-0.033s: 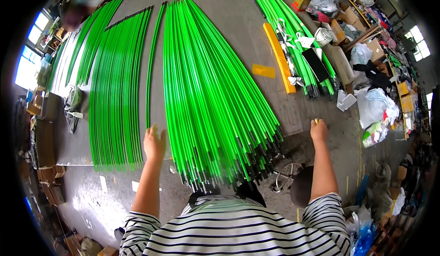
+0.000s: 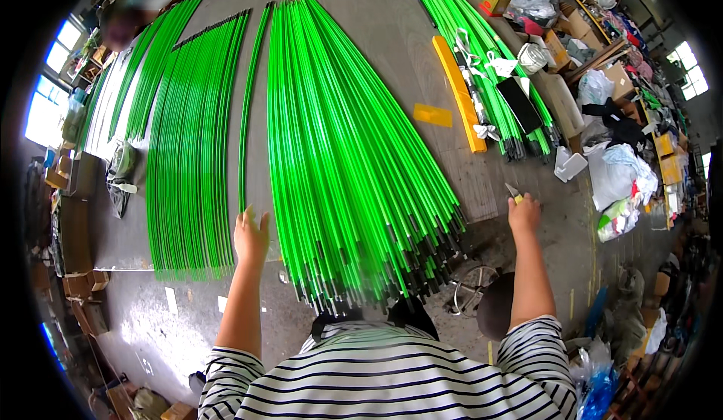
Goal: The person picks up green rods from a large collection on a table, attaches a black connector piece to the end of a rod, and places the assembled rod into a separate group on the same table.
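My left hand (image 2: 251,237) is at the lower end of a narrow strip of green rods (image 2: 247,111). Its fingers are spread, and I cannot tell whether they touch the strip. To the right of that hand fans out a big pile of long green rods (image 2: 339,141), with dark tips at the near end. My right hand (image 2: 525,214) is closed round a small knife (image 2: 514,191) with a yellow handle, its pointed blade angled up and left. It is beyond the pile's right side, apart from the rods.
Left of the strip lies a flat row of green rods (image 2: 192,149). At the right are a yellow bar (image 2: 458,92), a yellow sheet (image 2: 433,115), and a bundle of rods with a dark phone-like slab (image 2: 519,105) on it. Another person (image 2: 143,10) works at the far left.
The knife blade now shows above my right hand, which has turned a little. My left hand has shifted slightly left and its fingers have moved.
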`<control>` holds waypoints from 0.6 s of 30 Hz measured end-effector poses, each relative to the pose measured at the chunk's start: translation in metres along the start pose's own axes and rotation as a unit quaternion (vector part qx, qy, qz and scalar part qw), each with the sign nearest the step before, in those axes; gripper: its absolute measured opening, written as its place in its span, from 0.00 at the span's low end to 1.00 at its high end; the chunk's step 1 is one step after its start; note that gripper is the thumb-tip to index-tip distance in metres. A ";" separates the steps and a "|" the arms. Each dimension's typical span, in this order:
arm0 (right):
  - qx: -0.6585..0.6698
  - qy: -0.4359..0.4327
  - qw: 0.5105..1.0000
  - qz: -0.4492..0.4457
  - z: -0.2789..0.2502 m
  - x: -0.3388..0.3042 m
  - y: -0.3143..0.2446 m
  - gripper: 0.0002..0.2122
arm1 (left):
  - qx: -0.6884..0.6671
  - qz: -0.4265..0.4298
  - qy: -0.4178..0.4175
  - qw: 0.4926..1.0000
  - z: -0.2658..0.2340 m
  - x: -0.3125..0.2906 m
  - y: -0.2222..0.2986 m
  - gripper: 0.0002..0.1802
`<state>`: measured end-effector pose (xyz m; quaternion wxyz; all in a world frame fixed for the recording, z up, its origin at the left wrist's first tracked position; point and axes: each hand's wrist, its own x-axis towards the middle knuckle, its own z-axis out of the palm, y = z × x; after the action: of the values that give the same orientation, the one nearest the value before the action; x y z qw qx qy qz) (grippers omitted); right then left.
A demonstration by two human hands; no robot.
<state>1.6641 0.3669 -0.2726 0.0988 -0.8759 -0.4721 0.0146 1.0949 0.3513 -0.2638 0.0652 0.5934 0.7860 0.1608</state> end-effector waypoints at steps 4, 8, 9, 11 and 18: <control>0.013 0.061 0.976 -0.208 0.006 -0.032 -0.067 0.17 | 0.084 -0.116 -0.048 0.989 0.029 -0.004 -0.003 0.34; 0.098 -0.045 0.970 -0.216 0.026 -0.066 -0.108 0.23 | 0.094 -0.193 -0.089 0.973 0.040 0.005 0.061 0.45; 0.088 -0.073 0.968 -0.222 0.019 -0.073 -0.115 0.24 | 0.125 -0.201 -0.103 0.966 0.044 0.004 0.074 0.47; 0.107 -0.090 0.964 -0.228 0.020 -0.079 -0.120 0.27 | 0.092 -0.180 -0.065 0.977 0.050 0.002 0.092 0.50; 0.115 -0.153 0.949 -0.251 0.009 -0.103 -0.122 0.31 | 0.028 -0.206 -0.057 0.977 0.045 0.005 0.118 0.47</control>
<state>1.5050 0.3483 -0.2655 0.1258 -0.6989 -0.6815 0.1768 1.2140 0.3922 -0.2667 0.1250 0.4286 0.8904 0.0883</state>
